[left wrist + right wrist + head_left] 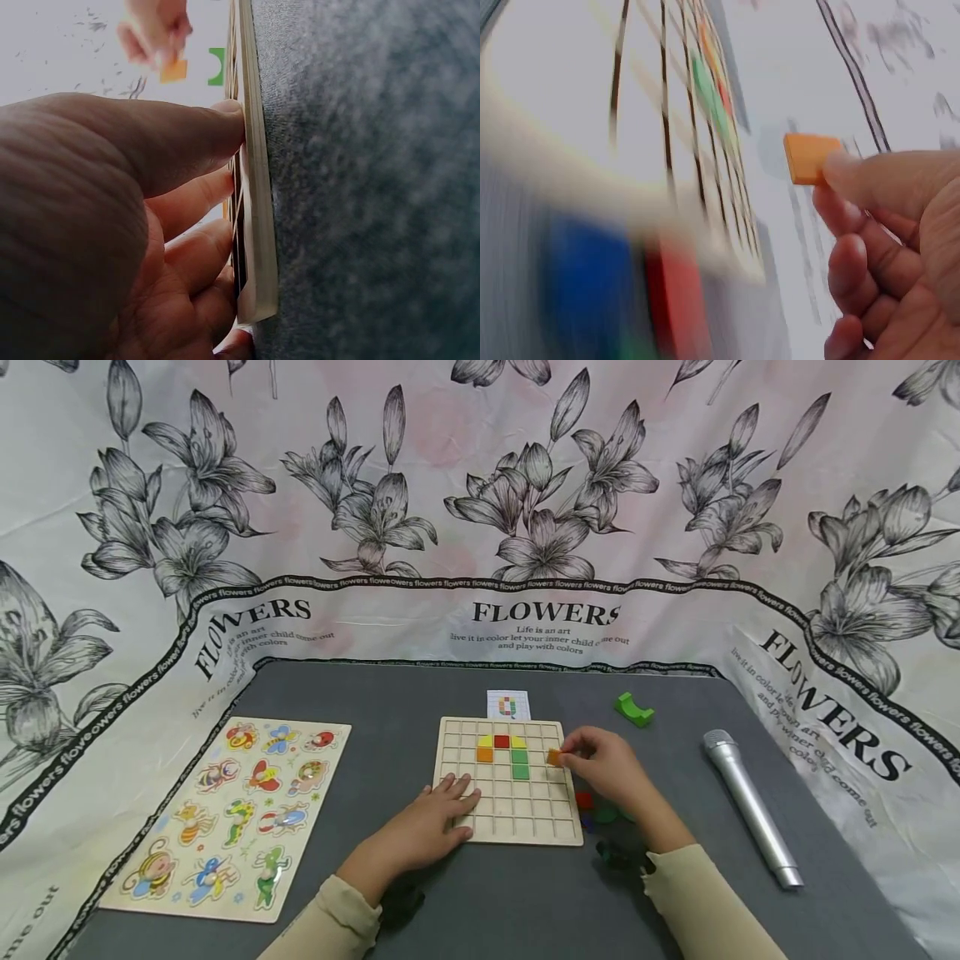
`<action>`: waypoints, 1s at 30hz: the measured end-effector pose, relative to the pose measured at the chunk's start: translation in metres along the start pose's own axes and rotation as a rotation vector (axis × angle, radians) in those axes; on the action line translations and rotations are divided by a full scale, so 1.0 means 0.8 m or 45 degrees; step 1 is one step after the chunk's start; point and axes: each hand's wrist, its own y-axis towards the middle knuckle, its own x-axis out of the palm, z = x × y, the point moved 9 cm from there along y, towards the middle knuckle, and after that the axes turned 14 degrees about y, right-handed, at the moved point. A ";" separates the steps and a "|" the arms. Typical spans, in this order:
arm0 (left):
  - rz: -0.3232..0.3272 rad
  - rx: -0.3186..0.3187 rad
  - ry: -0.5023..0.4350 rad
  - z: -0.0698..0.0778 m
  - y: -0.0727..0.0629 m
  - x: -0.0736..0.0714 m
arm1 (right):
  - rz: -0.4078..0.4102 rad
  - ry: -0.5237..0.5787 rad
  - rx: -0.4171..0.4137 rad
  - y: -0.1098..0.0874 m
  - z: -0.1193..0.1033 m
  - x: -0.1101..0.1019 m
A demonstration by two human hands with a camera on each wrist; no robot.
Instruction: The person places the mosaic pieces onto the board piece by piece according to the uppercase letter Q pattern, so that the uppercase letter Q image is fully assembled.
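A wooden grid board (pixel 517 828) lies on the dark table. On it sit a red square block (pixel 502 742) between two yellow pieces, an orange square block (pixel 485 755) and two green square blocks (pixel 520 772). My left hand (pixel 431 827) rests on the board's left side, fingers spread over its cells and thumb along the near edge. My right hand (pixel 606 767) pinches an orange square block (pixel 810 159) between thumb and fingertips, above the board's right edge. A small card (pixel 507 704) with a coloured block pattern touches the board's far edge.
A puzzle board (pixel 225 818) with insect pictures lies on the left. A green arch block (pixel 634 710) sits at the back right, a silver microphone (pixel 753 810) farther right. Beside the board's right edge lie a red block (pixel 584 801), blue and green pieces, partly under the right arm.
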 end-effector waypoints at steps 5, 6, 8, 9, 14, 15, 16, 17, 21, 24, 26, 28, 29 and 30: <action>-0.010 0.014 0.024 0.003 0.005 0.003 | -0.111 0.036 -0.002 0.030 -0.018 0.073; -0.007 0.014 0.025 0.004 0.006 0.003 | -0.128 0.044 -0.012 0.034 -0.021 0.084; -0.001 0.015 0.031 0.005 0.006 0.002 | -0.147 0.055 -0.026 0.040 -0.027 0.100; 0.001 0.016 0.028 0.006 0.006 0.001 | -0.150 0.058 -0.032 0.043 -0.028 0.106; 0.001 0.020 0.032 0.007 0.005 0.000 | -0.154 0.052 -0.035 0.046 -0.030 0.123; 0.002 0.020 0.036 0.007 0.005 -0.001 | -0.155 0.051 -0.040 0.046 -0.030 0.124; 0.004 0.019 0.040 0.007 0.005 -0.002 | -0.156 0.058 -0.038 0.045 -0.031 0.125; 0.005 0.020 0.042 0.006 0.005 -0.002 | -0.155 0.056 -0.046 0.045 -0.032 0.126; 0.002 0.019 0.042 0.003 0.006 -0.002 | -0.179 0.043 -0.042 0.043 -0.033 0.131; 0.000 0.011 0.047 0.000 0.006 0.000 | -0.202 0.016 -0.038 0.042 -0.033 0.135; -0.001 0.003 0.049 -0.002 0.005 0.002 | -0.207 -0.003 -0.035 0.042 -0.033 0.138; 0.001 0.001 0.048 -0.003 0.004 0.003 | -0.205 -0.035 -0.043 0.043 -0.034 0.139; 0.001 0.001 0.043 -0.003 0.004 0.003 | -0.200 -0.049 -0.038 0.043 -0.034 0.140; 0.001 0.004 0.039 -0.003 0.003 0.003 | -0.198 -0.059 -0.043 0.043 -0.035 0.141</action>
